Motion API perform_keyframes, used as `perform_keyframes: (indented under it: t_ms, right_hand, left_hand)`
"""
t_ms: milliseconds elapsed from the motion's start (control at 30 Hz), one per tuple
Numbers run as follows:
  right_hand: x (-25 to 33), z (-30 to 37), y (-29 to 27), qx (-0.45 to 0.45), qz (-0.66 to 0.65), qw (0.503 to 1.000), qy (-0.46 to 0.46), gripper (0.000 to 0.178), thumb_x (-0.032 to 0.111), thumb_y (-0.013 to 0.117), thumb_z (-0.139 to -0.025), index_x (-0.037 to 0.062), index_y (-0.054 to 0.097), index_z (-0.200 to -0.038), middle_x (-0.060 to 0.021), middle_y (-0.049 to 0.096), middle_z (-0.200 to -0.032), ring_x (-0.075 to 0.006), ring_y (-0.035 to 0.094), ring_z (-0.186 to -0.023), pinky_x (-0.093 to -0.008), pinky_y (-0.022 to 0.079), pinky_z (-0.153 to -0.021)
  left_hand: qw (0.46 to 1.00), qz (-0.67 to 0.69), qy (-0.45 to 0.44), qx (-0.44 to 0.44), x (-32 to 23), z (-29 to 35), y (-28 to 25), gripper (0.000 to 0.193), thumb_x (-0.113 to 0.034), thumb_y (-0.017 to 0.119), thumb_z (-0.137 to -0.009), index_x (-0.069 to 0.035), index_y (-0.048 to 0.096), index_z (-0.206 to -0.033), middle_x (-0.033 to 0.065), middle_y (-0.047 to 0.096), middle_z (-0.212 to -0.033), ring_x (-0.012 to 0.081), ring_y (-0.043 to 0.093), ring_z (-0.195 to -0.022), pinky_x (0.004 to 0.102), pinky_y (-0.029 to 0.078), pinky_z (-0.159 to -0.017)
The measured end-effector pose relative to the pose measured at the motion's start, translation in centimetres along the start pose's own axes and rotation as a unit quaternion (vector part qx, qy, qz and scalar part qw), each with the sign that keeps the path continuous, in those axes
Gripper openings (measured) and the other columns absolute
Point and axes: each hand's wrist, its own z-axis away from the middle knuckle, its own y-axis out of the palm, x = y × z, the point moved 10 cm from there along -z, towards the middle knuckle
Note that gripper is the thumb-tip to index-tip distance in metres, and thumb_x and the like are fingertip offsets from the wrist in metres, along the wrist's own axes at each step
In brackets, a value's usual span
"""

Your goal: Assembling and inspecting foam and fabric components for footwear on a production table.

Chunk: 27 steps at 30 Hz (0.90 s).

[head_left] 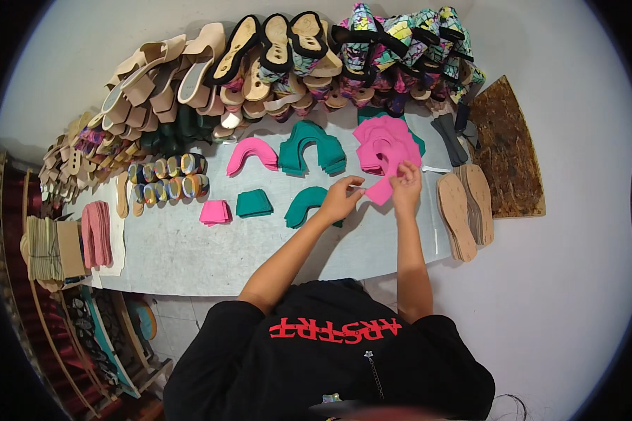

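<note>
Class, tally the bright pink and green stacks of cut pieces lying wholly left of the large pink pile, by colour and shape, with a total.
Pink trapezoid stack: 1
Green trapezoid stack: 1
Pink curved stack: 1
Green curved stacks: 2
Total: 5

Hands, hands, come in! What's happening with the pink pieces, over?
Left hand at lower edge of pink pieces. Right hand over them. Left forearm partly hiding green arched stack.

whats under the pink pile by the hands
Green pieces peek out at the upper and right edges of the pink pile; the pink hides how far they extend beneath it.
</note>
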Motion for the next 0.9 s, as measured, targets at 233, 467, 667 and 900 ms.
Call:
perform_keyframes:
  t_ms: [233,467,667,900]
  right_hand:
    - [8.6,0.7,3.3,0.112,-0.001,0.984,-0.138,0.038,-0.010,0.055,-0.073,-0.0012,0.047,-0.108,-0.0090,0.056,-0.100,-0.0117,0.055,-0.087,-0.0205,0.042,-0.076]
    - [11.4,5.8,11.5,0.321,0.008,0.945,-0.064,0.028,-0.007,0.057,-0.075,-0.0034,0.053,-0.102,-0.0066,0.057,-0.094,-0.0108,0.056,-0.085,-0.0210,0.044,-0.075]
    - [7.7,6.0,12.8,0.300,0.046,0.953,0.021,0.031,-0.005,0.060,-0.074,-0.0035,0.052,-0.103,-0.0076,0.059,-0.089,-0.0106,0.057,-0.081,-0.0200,0.046,-0.072]
    - [1.2,6.6,12.9,0.267,0.066,0.960,0.055,0.031,-0.006,0.059,-0.071,-0.0037,0.052,-0.101,-0.0103,0.060,-0.087,-0.0131,0.058,-0.079,-0.0226,0.048,-0.070]
  left_hand:
    - [0.992,-0.044,0.072,-0.089,-4.2,0.5,-5.1,0.044,-0.017,0.060,-0.079,-0.006,0.046,-0.119,0.0104,0.048,-0.119,0.0216,0.048,-0.106,0.0340,0.041,-0.083]
    - [0.994,0.030,0.091,-0.057,-6.5,2.1,-7.6,0.041,-0.020,0.063,-0.078,0.000,0.050,-0.110,0.0126,0.055,-0.104,0.0211,0.052,-0.098,0.0313,0.041,-0.085]
    - [0.978,0.206,-0.016,0.026,-2.6,5.3,-8.9,0.018,-0.016,0.055,-0.085,-0.002,0.057,-0.097,0.0031,0.061,-0.087,0.0088,0.055,-0.085,0.0240,0.043,-0.077]
    - [0.967,0.199,-0.143,-0.068,3.8,8.7,-12.5,0.021,-0.007,0.056,-0.082,-0.001,0.056,-0.103,0.0049,0.061,-0.089,0.0083,0.055,-0.078,0.0223,0.045,-0.071]
